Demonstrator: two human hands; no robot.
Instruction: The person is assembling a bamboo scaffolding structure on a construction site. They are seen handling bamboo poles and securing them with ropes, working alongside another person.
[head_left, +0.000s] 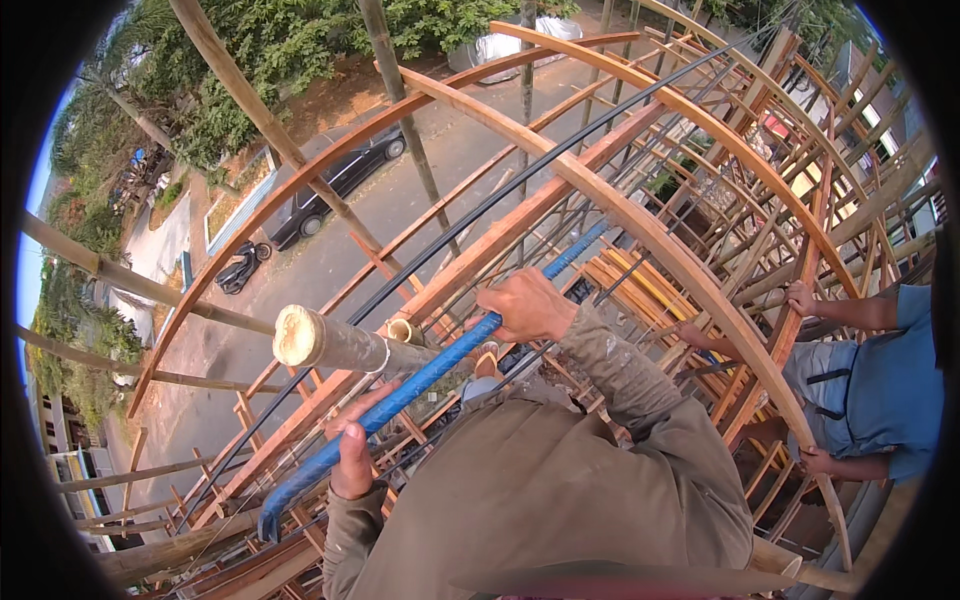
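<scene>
A long blue metal bar point(432, 372), bent into a short hook at its lower left end, slants across in front of my body. My right hand point(530, 305) is closed round its upper half. Nearer the hooked end, my left hand point(352, 450) grips it with the thumb on top, the other fingers partly hidden behind it. A cut bamboo pole point(335, 345) rises just beyond the bar, between my hands. Past my right hand runs a thick reddish timber beam point(490, 245), with dark steel rods point(520, 175) alongside.
Curved wooden ribs point(690, 265) arch over scaffolding poles point(240, 85). At the right, a person in a blue shirt point(905, 380) holds timber. Sawn planks point(640, 300) lie below. Down on the street are a dark car point(345, 180) and a motorcycle point(240, 268).
</scene>
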